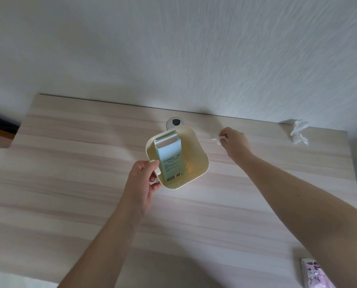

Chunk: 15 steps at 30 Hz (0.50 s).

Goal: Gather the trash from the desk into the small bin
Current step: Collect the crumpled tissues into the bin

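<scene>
Both hands are out over the pale wood-grain desk. On the left, the left hand is curled around a small tab handle on the near-left corner of the small bin, thumb on top of the tab and fingers folded beneath it. That cream, rounded-square bin sits near the middle of the desk, slightly toward the back, and its rear rim overlaps a round white cable grommet set into the desktop. Inside the bin 1 pale green carton stands leaning, open flap up and barcode near its lower end, with some yellowish scraps beside it on the bin floor. Just right of the bin, the right hand is closed, its fingertips pinching a small white scrap of tissue at the desk surface. Well apart from it, at the far right corner against the white textured wall, lies 1 larger crumpled tissue. At the near right edge of the desk, partly cut off by the frame, sits a pink and white patterned packet.
</scene>
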### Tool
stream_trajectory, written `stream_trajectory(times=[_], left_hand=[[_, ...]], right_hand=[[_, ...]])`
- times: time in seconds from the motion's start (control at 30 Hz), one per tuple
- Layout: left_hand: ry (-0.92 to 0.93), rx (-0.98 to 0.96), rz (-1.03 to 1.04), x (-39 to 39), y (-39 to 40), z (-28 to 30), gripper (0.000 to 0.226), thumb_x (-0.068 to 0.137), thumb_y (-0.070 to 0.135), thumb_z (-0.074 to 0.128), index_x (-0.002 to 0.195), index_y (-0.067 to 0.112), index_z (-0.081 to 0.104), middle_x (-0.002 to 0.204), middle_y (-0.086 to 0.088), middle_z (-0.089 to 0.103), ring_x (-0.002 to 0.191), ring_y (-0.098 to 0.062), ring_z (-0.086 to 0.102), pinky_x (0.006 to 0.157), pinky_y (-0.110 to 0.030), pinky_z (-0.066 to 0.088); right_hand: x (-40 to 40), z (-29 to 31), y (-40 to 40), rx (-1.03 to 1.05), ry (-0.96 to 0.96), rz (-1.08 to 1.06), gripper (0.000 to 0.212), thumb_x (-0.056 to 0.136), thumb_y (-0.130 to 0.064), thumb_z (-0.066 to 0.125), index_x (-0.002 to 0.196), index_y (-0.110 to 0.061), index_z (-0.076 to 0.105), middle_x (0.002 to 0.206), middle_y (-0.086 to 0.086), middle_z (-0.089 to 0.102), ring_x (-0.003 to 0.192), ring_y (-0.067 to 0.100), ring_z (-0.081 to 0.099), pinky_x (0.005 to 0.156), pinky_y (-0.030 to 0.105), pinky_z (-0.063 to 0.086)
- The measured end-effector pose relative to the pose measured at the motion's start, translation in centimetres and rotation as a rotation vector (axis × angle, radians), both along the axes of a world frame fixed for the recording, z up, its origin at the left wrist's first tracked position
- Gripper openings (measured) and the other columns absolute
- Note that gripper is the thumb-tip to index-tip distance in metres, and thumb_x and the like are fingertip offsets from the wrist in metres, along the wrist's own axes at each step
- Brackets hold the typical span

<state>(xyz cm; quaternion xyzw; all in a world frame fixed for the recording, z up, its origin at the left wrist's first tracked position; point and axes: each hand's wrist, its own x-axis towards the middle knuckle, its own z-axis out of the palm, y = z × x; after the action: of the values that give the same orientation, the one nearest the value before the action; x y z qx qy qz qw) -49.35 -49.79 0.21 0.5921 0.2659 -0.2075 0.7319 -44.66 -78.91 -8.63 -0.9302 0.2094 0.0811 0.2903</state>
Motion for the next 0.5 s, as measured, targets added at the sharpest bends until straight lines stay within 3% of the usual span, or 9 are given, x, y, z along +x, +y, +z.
stream_trajectory(times=[0.17, 0.3, 0.4, 0.5], left_hand=[[-0.006, 0.02, -0.061, -0.6, -0.7, -0.3, 0.014, 0.087, 0.018, 0.062, 0.082, 0.012, 0.05, 0.05, 0.011, 0.041, 0.047, -0.005, 0.04, 0.045, -0.021, 0.039], [-0.036, 0.033, -0.139, -1.4, -0.9, -0.2, 0.015, 0.086, 0.018, 0.065, 0.085, 0.013, 0.05, 0.05, 0.013, 0.044, 0.047, -0.001, 0.042, 0.053, -0.025, 0.038], [-0.041, 0.019, -0.178, -2.0, -1.1, 0.4, 0.014, 0.088, 0.016, 0.064, 0.087, 0.013, 0.05, 0.051, 0.012, 0.043, 0.047, -0.001, 0.041, 0.058, -0.029, 0.035], [-0.039, 0.002, -0.195, -2.8, -1.1, 1.0, 0.014, 0.088, 0.015, 0.063, 0.085, 0.013, 0.05, 0.052, 0.01, 0.042, 0.047, -0.003, 0.041, 0.058, -0.029, 0.037]], right_hand=[[-3.8, 5.1, 1.3, 0.235, -0.242, -0.175, 0.014, 0.083, -0.02, 0.069, 0.094, -0.026, 0.065, 0.079, -0.014, 0.065, 0.075, 0.003, 0.061, 0.071, 0.021, 0.049], [-8.4, 10.6, 4.2, 0.319, -0.45, -0.073, 0.021, 0.078, -0.026, 0.076, 0.086, -0.04, 0.062, 0.08, -0.025, 0.067, 0.076, -0.005, 0.064, 0.064, 0.003, 0.044], [-11.4, 12.5, 6.6, 0.226, -0.49, 0.091, 0.019, 0.079, -0.023, 0.077, 0.088, -0.033, 0.065, 0.084, -0.02, 0.065, 0.074, 0.001, 0.063, 0.065, 0.008, 0.045], [-12.7, 13.2, 7.8, 0.067, -0.437, 0.223, 0.018, 0.079, -0.025, 0.076, 0.094, -0.017, 0.07, 0.09, -0.004, 0.067, 0.081, 0.016, 0.062, 0.069, 0.028, 0.048]])
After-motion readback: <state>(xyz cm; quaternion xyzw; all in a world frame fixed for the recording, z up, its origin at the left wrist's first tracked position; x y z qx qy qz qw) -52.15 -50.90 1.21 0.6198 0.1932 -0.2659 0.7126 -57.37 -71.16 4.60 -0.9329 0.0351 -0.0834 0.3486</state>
